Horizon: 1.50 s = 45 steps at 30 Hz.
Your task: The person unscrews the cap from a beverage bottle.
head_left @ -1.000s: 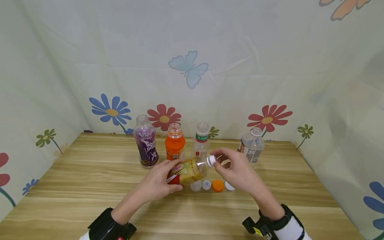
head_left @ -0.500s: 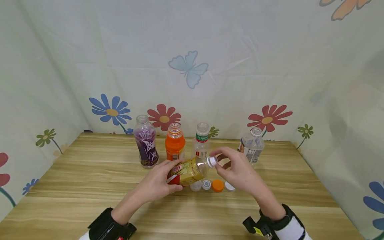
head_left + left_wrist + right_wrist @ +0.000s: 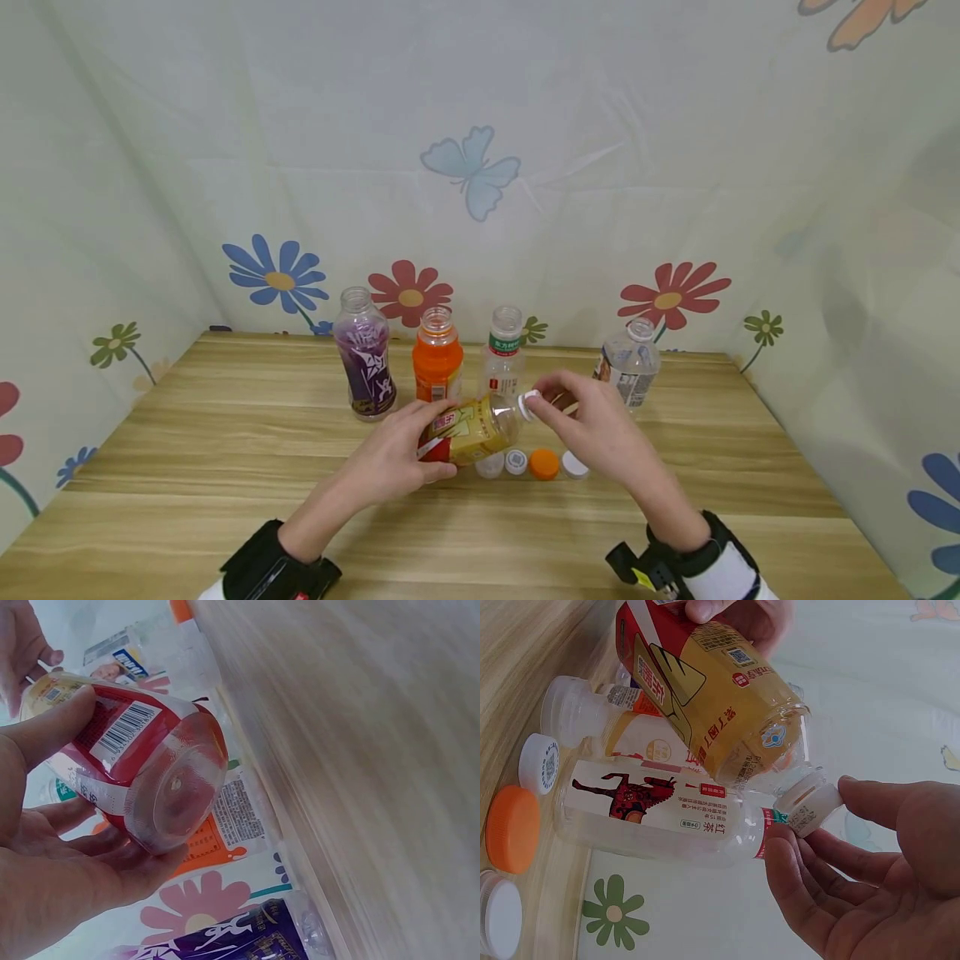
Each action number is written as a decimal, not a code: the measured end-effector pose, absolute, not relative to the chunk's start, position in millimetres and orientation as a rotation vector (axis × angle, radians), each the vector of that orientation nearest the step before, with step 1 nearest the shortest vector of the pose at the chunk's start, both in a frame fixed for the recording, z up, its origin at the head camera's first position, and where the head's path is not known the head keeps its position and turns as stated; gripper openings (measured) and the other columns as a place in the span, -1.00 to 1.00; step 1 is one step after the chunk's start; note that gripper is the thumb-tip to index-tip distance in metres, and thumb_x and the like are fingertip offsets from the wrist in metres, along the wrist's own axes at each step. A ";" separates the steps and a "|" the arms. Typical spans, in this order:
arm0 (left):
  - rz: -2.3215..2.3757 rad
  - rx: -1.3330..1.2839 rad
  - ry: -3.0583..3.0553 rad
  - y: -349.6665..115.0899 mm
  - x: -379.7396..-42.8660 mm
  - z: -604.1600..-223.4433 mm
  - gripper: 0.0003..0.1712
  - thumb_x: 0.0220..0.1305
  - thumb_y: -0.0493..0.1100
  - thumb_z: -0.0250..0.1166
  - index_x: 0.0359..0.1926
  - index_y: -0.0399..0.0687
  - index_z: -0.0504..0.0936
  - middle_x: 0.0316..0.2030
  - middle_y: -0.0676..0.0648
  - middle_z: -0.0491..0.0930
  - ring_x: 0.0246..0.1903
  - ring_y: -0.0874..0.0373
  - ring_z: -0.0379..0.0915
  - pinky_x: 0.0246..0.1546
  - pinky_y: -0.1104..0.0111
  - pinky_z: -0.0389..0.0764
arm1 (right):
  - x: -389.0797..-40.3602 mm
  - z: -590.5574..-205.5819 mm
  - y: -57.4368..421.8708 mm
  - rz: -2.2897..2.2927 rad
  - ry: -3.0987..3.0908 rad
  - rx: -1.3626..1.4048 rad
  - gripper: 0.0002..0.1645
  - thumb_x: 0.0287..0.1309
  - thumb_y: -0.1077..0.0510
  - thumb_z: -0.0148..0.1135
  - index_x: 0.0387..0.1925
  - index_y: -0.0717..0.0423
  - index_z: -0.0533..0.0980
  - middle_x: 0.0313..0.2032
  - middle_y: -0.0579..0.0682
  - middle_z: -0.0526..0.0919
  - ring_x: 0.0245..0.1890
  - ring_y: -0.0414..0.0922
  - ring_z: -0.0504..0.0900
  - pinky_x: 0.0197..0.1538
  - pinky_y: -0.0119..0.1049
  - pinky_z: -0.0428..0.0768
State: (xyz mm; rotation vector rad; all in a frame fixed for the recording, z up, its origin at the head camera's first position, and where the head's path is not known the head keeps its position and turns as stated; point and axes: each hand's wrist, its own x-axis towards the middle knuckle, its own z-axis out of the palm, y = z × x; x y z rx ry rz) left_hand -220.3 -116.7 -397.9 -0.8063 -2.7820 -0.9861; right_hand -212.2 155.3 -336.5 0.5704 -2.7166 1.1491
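Note:
My left hand [image 3: 397, 450] grips a clear plastic bottle [image 3: 476, 429] with a gold and red label, holding it tilted above the table with its neck toward the right. In the left wrist view, the fingers and thumb wrap the bottle's label near its base. At the neck, my right hand [image 3: 596, 421] pinches the white cap [image 3: 810, 808] between thumb and fingers. The cap sits on the bottle's mouth; whether it is threaded on cannot be seen. Below lies a row of loose caps, with an orange cap [image 3: 544, 464] between white ones.
Behind my hands stand uncapped bottles: a purple-labelled bottle [image 3: 365, 358], an orange bottle [image 3: 438, 358], a clear bottle [image 3: 502, 358] with a green band, and, farther right, another clear bottle [image 3: 633, 367]. The wooden table [image 3: 225, 400] meets a flowered cloth backdrop [image 3: 570, 208].
My right fingers have shifted around the white cap, turning at the neck. My left hand and the bottle stay in place.

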 end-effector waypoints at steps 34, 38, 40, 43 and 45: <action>-0.982 -0.801 -2.792 -116.8 -219.8 -397.9 -0.12 0.01 -0.07 0.57 0.35 -0.04 0.40 0.06 0.03 0.47 -0.04 0.18 0.42 0.02 0.27 0.43 | -211.0 -335.0 156.7 1.171 -2.575 0.773 -0.63 0.03 0.47 0.40 -0.17 0.08 0.58 -0.21 -0.19 0.60 -0.21 -0.14 0.61 -0.22 -0.36 0.60; -0.998 -0.804 -2.788 -116.8 -219.9 -397.7 -0.12 0.00 -0.08 0.58 0.35 -0.03 0.40 0.07 0.03 0.47 -0.03 0.17 0.42 0.03 0.26 0.42 | -211.6 -335.4 157.0 1.170 -2.562 0.785 -0.61 0.00 0.51 0.39 -0.18 0.08 0.59 -0.21 -0.19 0.61 -0.23 -0.16 0.60 -0.23 -0.36 0.60; -1.006 -0.806 -2.785 -116.9 -220.1 -397.8 -0.12 0.00 -0.09 0.58 0.35 -0.04 0.40 0.07 0.03 0.47 -0.03 0.16 0.42 0.04 0.26 0.42 | -212.2 -335.9 157.2 1.174 -2.552 0.788 -0.61 -0.01 0.52 0.39 -0.19 0.08 0.59 -0.21 -0.19 0.61 -0.23 -0.17 0.60 -0.24 -0.37 0.60; -1.008 -0.809 -2.783 -117.2 -220.3 -397.8 -0.12 0.00 -0.09 0.58 0.35 -0.04 0.40 0.08 0.03 0.47 -0.02 0.17 0.42 0.04 0.26 0.42 | -213.0 -336.5 157.5 1.178 -2.535 0.800 -0.60 -0.02 0.53 0.38 -0.19 0.09 0.59 -0.21 -0.19 0.61 -0.24 -0.16 0.61 -0.25 -0.38 0.60; -1.012 -0.811 -2.784 -117.5 -220.4 -397.7 -0.12 0.01 -0.09 0.57 0.35 -0.05 0.40 0.07 0.03 0.47 -0.03 0.17 0.42 0.03 0.26 0.42 | -213.4 -336.4 158.0 1.187 -2.523 0.805 -0.60 -0.02 0.54 0.37 -0.19 0.11 0.59 -0.21 -0.17 0.62 -0.24 -0.14 0.62 -0.25 -0.37 0.60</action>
